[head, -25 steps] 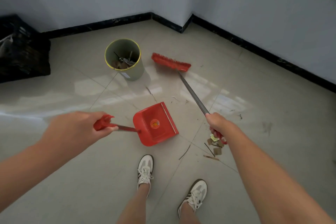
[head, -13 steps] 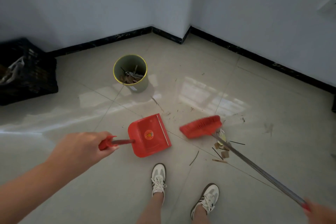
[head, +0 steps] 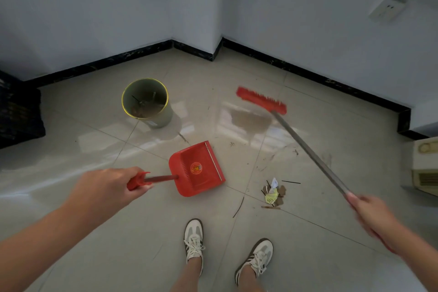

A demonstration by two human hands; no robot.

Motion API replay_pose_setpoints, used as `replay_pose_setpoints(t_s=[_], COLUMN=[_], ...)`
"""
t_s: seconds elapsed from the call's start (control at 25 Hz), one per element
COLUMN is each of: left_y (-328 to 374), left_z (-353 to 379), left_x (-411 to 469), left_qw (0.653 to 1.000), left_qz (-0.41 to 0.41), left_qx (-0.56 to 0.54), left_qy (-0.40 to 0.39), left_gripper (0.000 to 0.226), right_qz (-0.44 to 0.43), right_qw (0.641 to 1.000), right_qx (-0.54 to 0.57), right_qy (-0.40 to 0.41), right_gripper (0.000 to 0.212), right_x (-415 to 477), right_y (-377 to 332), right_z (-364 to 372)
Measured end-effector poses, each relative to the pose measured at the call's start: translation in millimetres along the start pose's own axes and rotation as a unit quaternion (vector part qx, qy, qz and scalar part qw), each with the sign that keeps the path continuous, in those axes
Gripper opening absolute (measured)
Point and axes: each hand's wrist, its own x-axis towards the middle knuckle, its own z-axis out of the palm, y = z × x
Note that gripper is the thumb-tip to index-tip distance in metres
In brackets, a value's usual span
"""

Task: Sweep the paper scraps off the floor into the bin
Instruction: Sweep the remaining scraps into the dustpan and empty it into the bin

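My left hand (head: 111, 187) grips the red handle of a red dustpan (head: 196, 168) that lies on the tiled floor, its mouth facing right. My right hand (head: 372, 213) grips the grey shaft of a broom whose red head (head: 262, 101) is blurred and lifted far out over the floor, beyond the scraps. A small pile of paper scraps (head: 273, 193), yellow, white and brown, lies to the right of the dustpan, apart from it. A green bin (head: 145, 102) with a yellow rim stands behind the dustpan and holds some debris.
A black crate (head: 19, 111) sits against the left wall. A beige appliance (head: 426, 168) stands at the right edge. Dark skirting runs along a jutting wall corner (head: 215, 50). My two white shoes (head: 194, 239) stand just below the dustpan and scraps.
The broom head has swung away from the scrap pile to the far right of the bin. My right hand came back into view. The dustpan has stayed in place.
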Motion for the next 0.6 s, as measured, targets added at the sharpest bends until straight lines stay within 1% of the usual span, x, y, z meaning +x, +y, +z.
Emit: replay_pose_setpoints(t_s=[0.04,0.16,0.28,0.36,0.44,0.52,0.56,0.6], left_y=[7.3,29.7,49.1,58.8,64.8,66.4,66.3,67.1], left_z=[3.5,15.1,29.6,37.8,41.3,39.8,39.3,38.6], left_x=[5.2,26.9,51.2,62.6,74.0,76.8,75.1,74.3], left_qw=[1.0,1.0,0.999,0.998,0.997,0.998,0.998,0.998], left_qz=[0.002,0.027,0.038,0.045,0.054,0.038,0.029,0.022], left_qx=[-0.005,0.001,0.02,0.03,0.037,0.038,0.032,0.021], left_qy=[0.002,0.007,0.029,0.041,0.045,0.042,0.044,0.045], left_gripper=[0.04,0.038,0.036,0.036,0.037,0.04,0.042,0.044], right_qz=[0.019,0.061,0.059,0.078,0.064,0.041,0.035,0.051], right_qw=[0.999,0.992,0.99,0.982,0.972,0.959,0.958,0.955], right_qx=[0.009,0.071,0.021,-0.04,-0.097,-0.172,-0.201,-0.231], right_qy=[-0.03,-0.085,-0.129,-0.169,-0.202,-0.221,-0.202,-0.179], right_gripper=[0.039,0.03,0.024,0.023,0.025,0.034,0.039,0.048], right_x=[8.4,84.8,121.8,133.4,137.5,129.8,121.8,111.4], right_y=[-17.8,-90.6,-145.1,-150.7,-127.8,-79.7,-50.7,-21.4], right_z=[9.2,55.6,74.6,77.1,69.7,51.0,38.6,27.5])
